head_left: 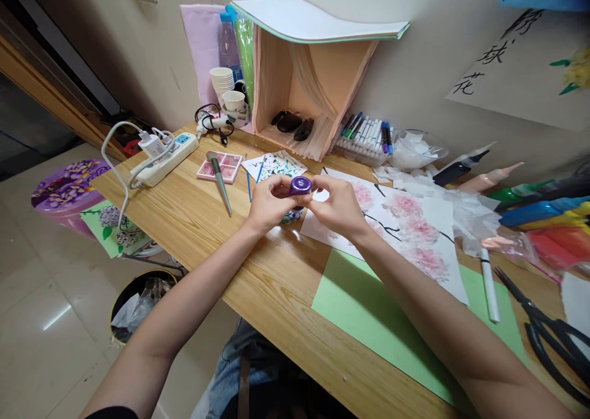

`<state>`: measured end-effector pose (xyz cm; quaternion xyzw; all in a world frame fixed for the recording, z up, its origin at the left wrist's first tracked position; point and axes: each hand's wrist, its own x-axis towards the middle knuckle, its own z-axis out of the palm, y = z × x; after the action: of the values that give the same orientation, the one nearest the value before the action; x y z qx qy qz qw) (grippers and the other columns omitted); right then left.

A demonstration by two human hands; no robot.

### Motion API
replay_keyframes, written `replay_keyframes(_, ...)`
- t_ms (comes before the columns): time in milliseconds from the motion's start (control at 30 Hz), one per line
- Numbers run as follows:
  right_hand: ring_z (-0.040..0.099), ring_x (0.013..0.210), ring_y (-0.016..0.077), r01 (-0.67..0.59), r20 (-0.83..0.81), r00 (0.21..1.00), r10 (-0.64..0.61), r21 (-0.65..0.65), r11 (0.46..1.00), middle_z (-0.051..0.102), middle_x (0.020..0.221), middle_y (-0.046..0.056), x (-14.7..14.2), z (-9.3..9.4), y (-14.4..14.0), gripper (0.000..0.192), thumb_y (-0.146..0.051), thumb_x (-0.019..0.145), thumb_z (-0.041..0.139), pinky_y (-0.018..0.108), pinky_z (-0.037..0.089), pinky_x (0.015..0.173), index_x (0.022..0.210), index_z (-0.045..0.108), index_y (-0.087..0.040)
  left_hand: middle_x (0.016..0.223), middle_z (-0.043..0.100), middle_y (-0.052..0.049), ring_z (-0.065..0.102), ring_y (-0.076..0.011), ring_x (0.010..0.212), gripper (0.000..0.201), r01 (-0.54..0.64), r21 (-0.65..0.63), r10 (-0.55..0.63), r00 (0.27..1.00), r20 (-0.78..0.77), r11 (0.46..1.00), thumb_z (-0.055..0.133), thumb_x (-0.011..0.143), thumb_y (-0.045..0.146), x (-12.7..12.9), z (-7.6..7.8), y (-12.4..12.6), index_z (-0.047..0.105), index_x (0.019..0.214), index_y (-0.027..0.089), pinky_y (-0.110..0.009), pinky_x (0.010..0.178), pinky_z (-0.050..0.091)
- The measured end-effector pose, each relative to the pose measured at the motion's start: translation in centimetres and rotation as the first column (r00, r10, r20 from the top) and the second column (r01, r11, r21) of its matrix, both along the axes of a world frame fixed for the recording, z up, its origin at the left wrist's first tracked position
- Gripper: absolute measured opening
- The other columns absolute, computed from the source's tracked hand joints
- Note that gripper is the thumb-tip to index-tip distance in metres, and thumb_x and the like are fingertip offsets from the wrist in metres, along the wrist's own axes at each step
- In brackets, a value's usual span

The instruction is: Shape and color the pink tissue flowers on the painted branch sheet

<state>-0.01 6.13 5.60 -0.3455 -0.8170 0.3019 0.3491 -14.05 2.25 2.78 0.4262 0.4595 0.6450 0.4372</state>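
Between my two hands is a small bottle with a shiny purple end (300,185) facing up toward me. My left hand (268,205) curls its fingers and thumb around the bottle's left side. On the other side, my right hand (338,205) pinches it low down with thumb and fingertips. A small patterned container (292,216) partly shows underneath, mostly hidden by the hands. Just right of them lies a white sheet with pink blossoms and black branches (405,222). Behind the hands is a paint-spotted paper (276,164), with thin blue sticks (260,168) beside it.
A makeup brush (220,182) rests across a pink palette (233,168). Left stands a power strip (161,161) with cables. A fabric-lined box (271,69) stands behind, near markers (366,133). Green paper (364,308), a white marker (489,287), scissors (539,321) and paint bottles (530,191) lie right.
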Motion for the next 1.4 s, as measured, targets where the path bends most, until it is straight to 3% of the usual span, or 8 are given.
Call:
replay_keyframes(200,0.058,0.071,0.0167,-0.006,-0.019,1.0,0.006,0.01,1.0,0.067,0.073,0.003,0.0,-0.2,0.0,0.008,-0.021,0.07,0.058,0.026,0.042,0.063,0.071,0.064,-0.016,0.064,0.067,0.004,0.062,-0.0111,0.062,0.04,0.009,-0.014,-0.009,0.999,0.032,1.0,0.089,0.038,0.02,0.1,0.4,-0.1,0.061,0.065,0.015,-0.027,0.068,0.052)
replay_keyframes(433,0.058,0.07,0.0159,-0.004,-0.01,1.0,0.004,-0.005,1.0,0.068,0.073,0.003,0.1,-0.2,0.1,0.008,-0.02,0.069,0.059,0.025,0.041,0.062,0.072,0.065,-0.015,0.066,0.069,0.003,0.064,-0.0118,0.064,0.04,-0.017,-0.007,0.017,1.0,-0.014,1.0,0.09,0.038,0.026,0.0,0.5,-0.1,0.062,0.064,0.016,-0.027,0.068,0.054)
replay_keyframes(533,0.059,0.072,0.0162,-0.031,0.017,0.999,0.032,-0.071,0.997,0.068,0.073,0.002,0.2,0.2,0.3,0.008,-0.021,0.069,0.061,0.025,0.042,0.065,0.072,0.066,-0.015,0.069,0.071,0.001,0.067,-0.0142,0.067,0.039,-0.024,0.014,0.025,0.999,-0.034,1.0,0.09,0.04,0.03,0.1,0.7,-0.1,0.065,0.066,0.016,-0.029,0.069,0.055)
replay_keyframes(800,0.063,0.077,0.0165,-0.065,0.006,0.998,0.065,-0.08,0.995,0.071,0.079,0.002,0.7,1.3,0.8,0.008,-0.02,0.07,0.067,0.025,0.045,0.071,0.077,0.067,-0.015,0.093,0.075,-0.005,0.07,-0.02,0.09,0.038,0.061,0.116,-0.048,0.992,-0.116,0.991,0.086,0.057,0.031,-0.2,0.2,0.1,0.07,0.088,0.017,-0.034,0.088,0.053)
replay_keyframes(933,0.065,0.076,0.017,-0.069,-0.016,0.998,0.067,-0.153,0.986,0.072,0.078,0.002,0.8,1.3,1.1,0.012,-0.025,0.072,0.069,0.027,0.046,0.07,0.078,0.068,-0.015,0.102,0.073,-0.006,0.068,-0.02,0.097,0.031,0.116,0.132,-0.095,0.983,-0.156,0.985,0.075,0.073,0.036,-0.6,0.0,0.1,0.07,0.098,0.018,-0.033,0.09,0.052)
replay_keyframes(1000,0.065,0.076,0.0171,-0.073,-0.022,0.997,0.07,-0.162,0.984,0.072,0.079,0.003,0.7,1.1,1.2,0.012,-0.025,0.072,0.07,0.027,0.047,0.071,0.078,0.067,-0.015,0.103,0.071,-0.006,0.066,-0.0195,0.097,0.03,0.094,0.146,-0.059,0.972,-0.226,0.985,0.075,0.073,0.035,-0.8,0.1,0.1,0.07,0.097,0.018,-0.032,0.088,0.052)
replay_keyframes(1133,0.066,0.076,0.0173,-0.082,-0.031,0.997,0.077,-0.181,0.98,0.073,0.079,0.003,0.7,0.6,1.3,0.015,-0.027,0.071,0.071,0.028,0.049,0.072,0.079,0.067,-0.015,0.094,0.067,-0.003,0.064,-0.0161,0.087,0.026,0.028,0.147,0.03,0.926,-0.375,0.989,0.078,0.067,0.032,-1.1,0.3,0.0,0.071,0.089,0.019,-0.028,0.08,0.052)
replay_keyframes(1400,0.065,0.07,0.0164,-0.055,-0.037,0.998,0.049,-0.196,0.979,0.071,0.073,0.003,0.4,0.8,0.5,0.006,-0.018,0.069,0.068,0.026,0.05,0.066,0.072,0.064,-0.015,0.073,0.066,0.002,0.062,-0.0136,0.073,0.017,-0.024,0.134,0.07,0.933,-0.353,0.991,0.077,0.064,0.025,-0.8,0.6,-0.5,0.066,0.074,0.018,-0.027,0.073,0.05)
